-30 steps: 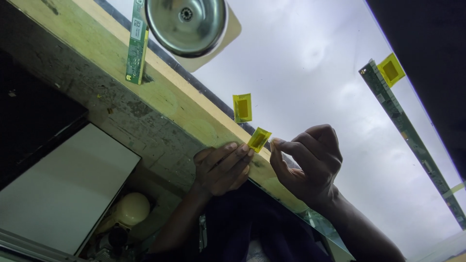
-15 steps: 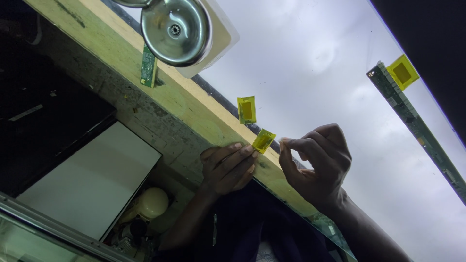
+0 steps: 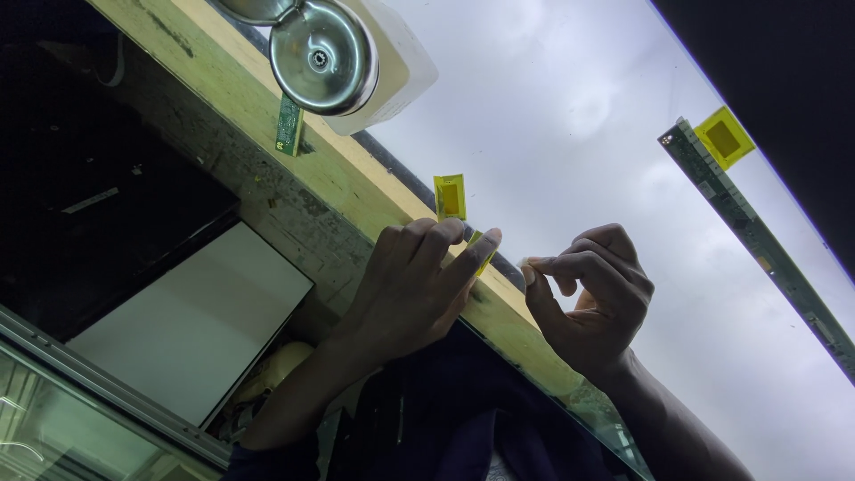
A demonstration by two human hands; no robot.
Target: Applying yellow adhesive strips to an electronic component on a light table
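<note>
The small yellow flexible tab [image 3: 482, 252] is lying mostly hidden behind the left hand [image 3: 411, 289], whose fingertips are pinching it at the wooden ledge [image 3: 356, 183]. The right hand [image 3: 595, 298] is hovering just right, fingers curled, thumb and forefinger pressed together.

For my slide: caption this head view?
Left hand pinches yellow tab at glass panel edge; right hand pinched beside it.

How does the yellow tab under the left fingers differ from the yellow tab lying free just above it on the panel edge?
The yellow tab under the left fingers is mostly hidden by the left hand, only a sliver showing; the free yellow tab shows whole, a rectangle with a darker centre. The held one is touched by fingertips; the free one is untouched. Both are yellow and sit where the glossy panel meets the wooden edge.
</note>
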